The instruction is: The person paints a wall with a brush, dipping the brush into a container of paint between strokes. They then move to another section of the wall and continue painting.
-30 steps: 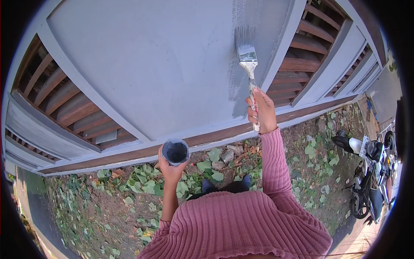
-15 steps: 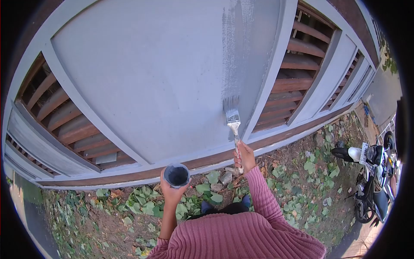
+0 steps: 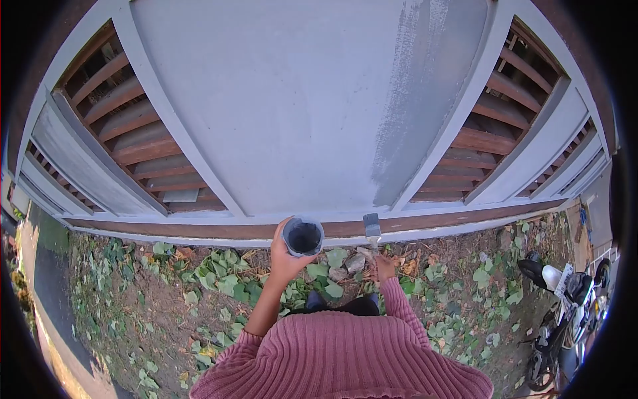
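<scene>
My left hand (image 3: 287,263) is wrapped round a paint cup (image 3: 302,237), its dark grey inside facing up at me. In my right hand (image 3: 385,267) is a flat paintbrush (image 3: 372,228), gripped by the handle, bristles pointing toward the wall. The bristles are coated grey and overlap the brown strip at the wall's foot in this view. Ahead stands a pale grey wall panel (image 3: 286,113). A darker grey band of paint (image 3: 425,100) with streaky edges runs down the panel's right side.
Louvred openings with brown slats flank the panel, one at left (image 3: 133,126) and one at right (image 3: 495,123). Leafy green plants (image 3: 229,279) and some stones (image 3: 345,266) cover the soil at my feet. A motorcycle (image 3: 565,306) is parked at far right.
The brush has come down off the panel, closer to my body and lower than the painted band. My view has shifted, and the cup now sits nearer the wall's base strip.
</scene>
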The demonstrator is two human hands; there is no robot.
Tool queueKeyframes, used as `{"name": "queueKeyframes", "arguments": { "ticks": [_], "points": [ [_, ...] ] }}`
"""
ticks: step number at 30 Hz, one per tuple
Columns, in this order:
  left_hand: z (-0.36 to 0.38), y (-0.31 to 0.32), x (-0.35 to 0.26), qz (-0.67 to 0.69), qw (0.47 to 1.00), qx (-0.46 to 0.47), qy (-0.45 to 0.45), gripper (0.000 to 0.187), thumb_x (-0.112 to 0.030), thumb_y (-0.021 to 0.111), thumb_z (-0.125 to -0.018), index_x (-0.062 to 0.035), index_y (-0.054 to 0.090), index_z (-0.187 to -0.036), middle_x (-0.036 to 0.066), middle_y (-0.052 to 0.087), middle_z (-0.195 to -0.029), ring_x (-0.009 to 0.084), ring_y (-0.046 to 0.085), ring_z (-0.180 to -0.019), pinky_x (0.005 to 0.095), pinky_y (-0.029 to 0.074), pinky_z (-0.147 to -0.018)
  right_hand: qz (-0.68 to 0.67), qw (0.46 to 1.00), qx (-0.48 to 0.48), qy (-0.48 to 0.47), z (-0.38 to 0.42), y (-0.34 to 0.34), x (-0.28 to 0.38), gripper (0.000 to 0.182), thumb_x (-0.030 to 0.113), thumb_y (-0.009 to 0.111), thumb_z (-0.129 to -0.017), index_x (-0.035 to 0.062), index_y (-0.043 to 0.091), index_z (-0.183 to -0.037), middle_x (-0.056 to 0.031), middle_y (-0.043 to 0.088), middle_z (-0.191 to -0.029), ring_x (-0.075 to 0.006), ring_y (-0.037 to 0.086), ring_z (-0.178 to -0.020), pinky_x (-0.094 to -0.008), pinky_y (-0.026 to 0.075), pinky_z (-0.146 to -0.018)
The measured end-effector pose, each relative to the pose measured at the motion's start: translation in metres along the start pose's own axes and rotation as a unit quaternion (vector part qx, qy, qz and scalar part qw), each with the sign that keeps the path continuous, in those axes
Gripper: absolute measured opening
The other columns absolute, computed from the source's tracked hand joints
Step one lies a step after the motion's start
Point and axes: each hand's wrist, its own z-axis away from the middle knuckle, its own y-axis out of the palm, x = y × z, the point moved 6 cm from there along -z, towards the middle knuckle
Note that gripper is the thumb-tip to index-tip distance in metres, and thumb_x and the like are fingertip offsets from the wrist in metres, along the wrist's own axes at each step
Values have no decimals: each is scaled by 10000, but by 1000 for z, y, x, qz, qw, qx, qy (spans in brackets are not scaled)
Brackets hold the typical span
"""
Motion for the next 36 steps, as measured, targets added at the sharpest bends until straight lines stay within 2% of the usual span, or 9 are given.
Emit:
{"name": "queueKeyframes", "arguments": {
  "ticks": [2,6,9,11,16,19,21,31,36],
  "points": [
    [-13,9,-8,-15,1000,5,-7,683,-159,816,-566,4,516,-1156,143,521,-1190,263,523,-1096,361,409,-931,14,1000,8,16,12,-11,-13,122,240,478,-913,138,480,-846,-31,452,-564,-100,342,-365,-263,238,-315],
    [-70,40,-77,-36,985,48,159,665,-172,805,-600,-17,518,-1179,118,482,-1304,300,394,-1273,384,339,-1024,70,996,-12,51,52,-20,-8,138,267,494,-913,144,492,-853,-21,444,-553,-81,341,-367,-230,241,-320],
    [-114,68,-93,-35,980,59,186,619,-185,834,-587,-10,537,-1101,145,392,-1386,299,283,-1341,395,315,-1035,60,995,-31,72,59,-39,-3,155,265,489,-915,147,484,-815,-19,446,-555,-81,342,-358,-229,230,-311],
    [-136,87,-108,-61,961,53,263,657,-202,840,-585,-6,525,-1127,161,336,-1425,313,228,-1361,401,295,-1045,62,995,-31,72,57,-54,3,151,277,491,-914,154,482,-826,-26,462,-557,-88,346,-359,-233,228,-311],
    [-175,118,-120,-23,967,27,253,731,-212,835,-608,-4,482,-1213,193,220,-1469,324,150,-1378,428,261,-1058,64,996,-36,54,62,-92,32,156,289,495,-912,160,481,-824,-37,484,-561,-96,357,-358,-242,226,-304],
    [-186,129,-118,-49,967,17,251,796,-229,819,-595,-48,445,-1274,170,120,-1499,372,77,-1377,467,275,-1051,30,995,-83,45,64,-119,43,181,271,486,-917,142,479,-791,-52,496,-562,-91,356,-349,-242,227,-294],
    [-191,130,-115,-53,965,-25,254,797,-230,817,-598,-43,440,-1275,220,83,-1490,385,45,-1376,475,269,-1047,31,994,-93,40,61,-134,47,181,265,481,-919,139,480,-790,-56,502,-565,-92,351,-344,-242,223,-293],
    [-188,147,-106,-90,962,-31,258,754,-227,811,-608,-36,442,-1238,246,82,-1481,399,30,-1374,475,260,-1051,38,994,-97,37,50,-151,62,186,258,498,-912,153,459,-764,-60,511,-574,-94,343,-339,-247,215,-293],
    [-172,162,-84,-97,971,24,218,744,-203,802,-597,-47,439,-1228,245,80,-1482,388,45,-1378,460,257,-1059,62,994,-70,47,49,-148,64,215,269,510,-905,154,433,-740,-60,507,-582,-96,344,-345,-246,217,-297]
  ]
}}
